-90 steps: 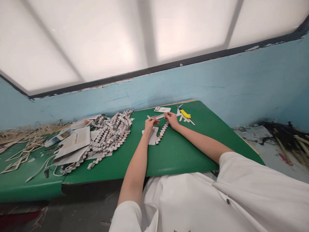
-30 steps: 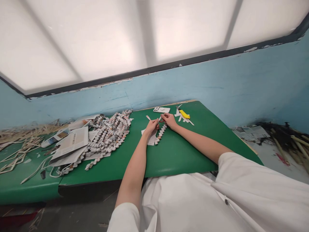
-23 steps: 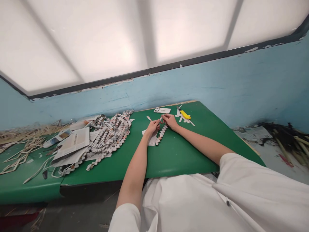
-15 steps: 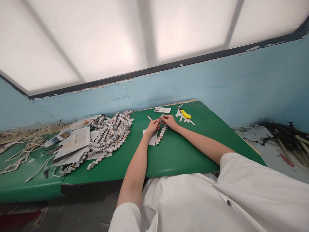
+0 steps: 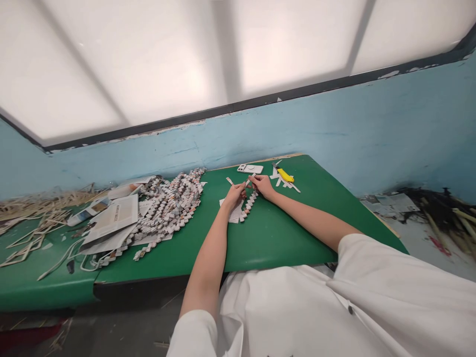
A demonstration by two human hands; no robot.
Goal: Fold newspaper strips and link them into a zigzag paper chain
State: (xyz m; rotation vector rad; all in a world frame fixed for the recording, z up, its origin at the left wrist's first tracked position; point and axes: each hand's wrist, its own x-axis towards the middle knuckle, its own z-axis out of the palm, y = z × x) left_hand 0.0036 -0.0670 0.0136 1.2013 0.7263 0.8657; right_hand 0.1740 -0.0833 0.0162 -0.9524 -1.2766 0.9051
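Note:
A zigzag chain of folded paper hangs from between my hands toward the green tabletop. My left hand is closed in a pinch at the upper end of the work, where a narrow paper strip shows. On the right, my right hand pinches that strip from the other side, fingertips close to the left ones. Another paper strip sticks up beside my left fingers. Flat paper pieces lie under my left hand. The fingers hide the exact fold.
A large heap of folded paper chains lies to the left, with printed sheets and a white cable. Behind my hands is a white phone. A yellow utility knife rests on cut paper strips.
The strip between my fingertips shows more and stands out further up to the right. My right fingers have shifted slightly; the chain stays in place.

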